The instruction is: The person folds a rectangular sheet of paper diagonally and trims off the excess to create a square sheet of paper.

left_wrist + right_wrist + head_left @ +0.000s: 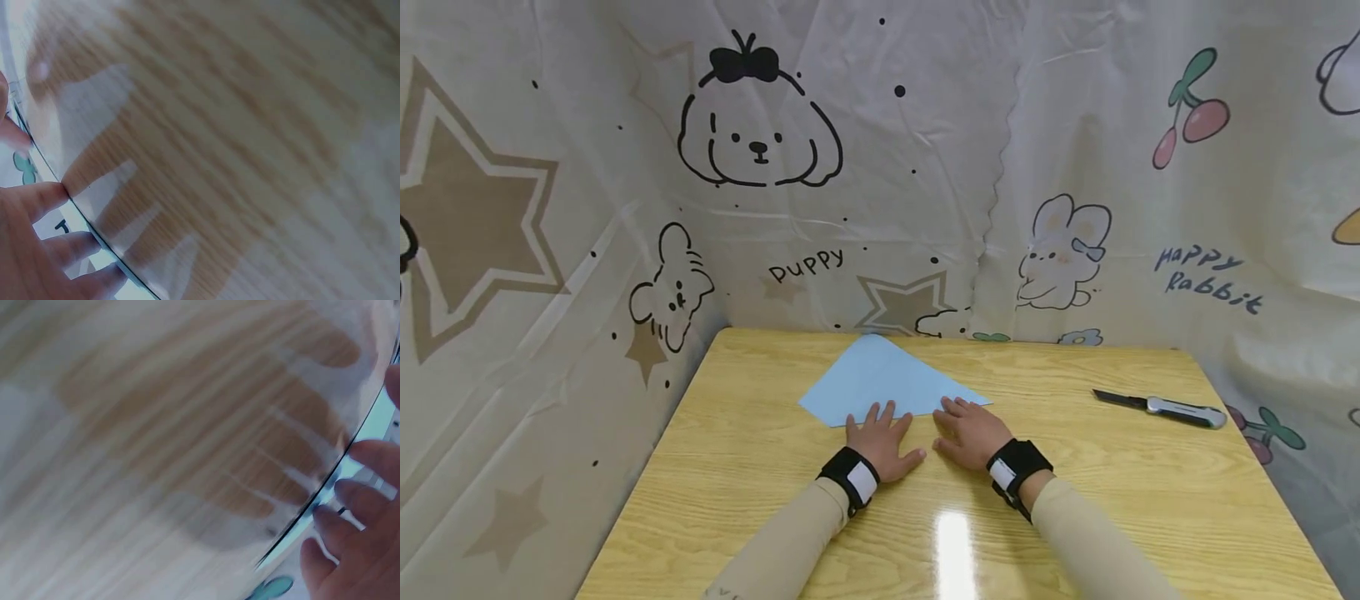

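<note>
A sheet of light blue paper [880, 379], folded along its near edge, lies flat on the wooden table [737, 467]. My left hand [880, 442] rests with spread fingers on the near edge of the paper, left of its middle. Toward the paper's right corner, my right hand [972, 433] lays its fingertips on the same edge. Both thumbs point inward and stand a little apart. In the left wrist view the fingers [81, 250] touch the paper's edge; the right wrist view has the fingers [356, 500] along that edge too.
A utility knife [1183, 410] with its dark blade out lies on the right of the table, blade pointing left. Behind the table and at both sides hangs a printed cloth [925, 167] with cartoon animals and stars.
</note>
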